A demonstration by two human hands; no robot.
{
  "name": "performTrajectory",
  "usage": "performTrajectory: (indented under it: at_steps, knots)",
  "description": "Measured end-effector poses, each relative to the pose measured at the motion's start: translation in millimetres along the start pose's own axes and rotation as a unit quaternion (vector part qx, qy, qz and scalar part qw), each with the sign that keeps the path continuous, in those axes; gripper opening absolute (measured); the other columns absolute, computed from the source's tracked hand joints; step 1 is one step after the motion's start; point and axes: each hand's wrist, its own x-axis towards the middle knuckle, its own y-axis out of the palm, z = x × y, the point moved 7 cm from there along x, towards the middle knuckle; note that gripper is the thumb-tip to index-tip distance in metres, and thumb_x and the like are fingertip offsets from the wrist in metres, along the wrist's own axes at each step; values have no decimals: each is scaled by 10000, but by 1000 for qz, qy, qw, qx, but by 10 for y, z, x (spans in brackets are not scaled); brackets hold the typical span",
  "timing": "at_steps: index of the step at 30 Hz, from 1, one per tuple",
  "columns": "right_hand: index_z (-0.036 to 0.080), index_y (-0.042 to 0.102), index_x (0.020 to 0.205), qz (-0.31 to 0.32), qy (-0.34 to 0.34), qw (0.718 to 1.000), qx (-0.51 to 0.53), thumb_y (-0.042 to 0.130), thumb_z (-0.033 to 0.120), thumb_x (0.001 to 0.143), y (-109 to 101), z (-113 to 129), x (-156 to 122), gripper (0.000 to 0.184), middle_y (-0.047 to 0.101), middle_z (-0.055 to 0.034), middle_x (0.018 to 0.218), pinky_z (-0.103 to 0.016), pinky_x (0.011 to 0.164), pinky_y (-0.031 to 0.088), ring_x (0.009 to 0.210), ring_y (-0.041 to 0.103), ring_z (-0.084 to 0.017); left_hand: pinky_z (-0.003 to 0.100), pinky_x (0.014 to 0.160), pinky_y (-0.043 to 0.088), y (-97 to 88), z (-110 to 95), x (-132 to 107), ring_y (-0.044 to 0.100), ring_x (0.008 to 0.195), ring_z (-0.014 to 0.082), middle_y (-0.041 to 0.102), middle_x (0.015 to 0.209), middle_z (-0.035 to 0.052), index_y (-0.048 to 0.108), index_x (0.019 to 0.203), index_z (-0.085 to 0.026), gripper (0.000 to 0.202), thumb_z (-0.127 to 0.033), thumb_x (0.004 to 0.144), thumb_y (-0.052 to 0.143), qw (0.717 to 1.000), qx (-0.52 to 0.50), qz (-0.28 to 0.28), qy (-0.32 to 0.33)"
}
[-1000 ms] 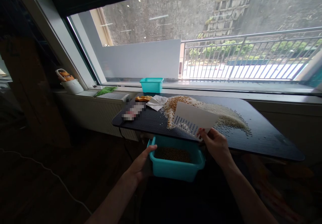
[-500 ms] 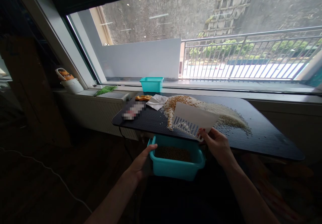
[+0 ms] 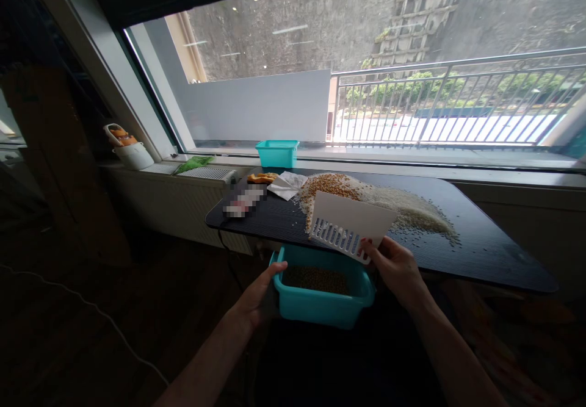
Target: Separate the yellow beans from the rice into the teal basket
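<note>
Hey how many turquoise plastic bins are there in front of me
2. The near turquoise bin, holding brown grains, is in the left hand at the near edge of the table; the far turquoise bin stands by the window. Darkness may hide others.

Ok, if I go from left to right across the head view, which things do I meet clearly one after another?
White container → green item → left hand → white slotted sheet → right hand.
</note>
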Motion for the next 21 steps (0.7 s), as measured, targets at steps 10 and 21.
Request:
performTrajectory:
  at_steps: [10, 21]
  knots:
    - [164, 655, 810, 22, -11, 1000, -7, 646, 527, 636, 85, 4, 48, 403, 667, -40, 660, -276, 499, 498, 559, 590, -169, 351, 797, 469, -44, 4, 16, 628, 902, 234, 651, 1001, 93, 433, 1277, -174, 629, -434, 725, 585, 1000, 22, -2, -2]
    - [173, 665, 821, -17, -8, 1000, -1, 636, 538, 642, -8, 60, -140, 408, 692, -48, 709, -294, 535, 514, 599, 617, -188, 350, 784, 475, -16, -7, 14, 640, 875, 236, 667, 980, 94, 428, 1278, -164, 607, -405, 741, 573, 1000, 15, -4, 9]
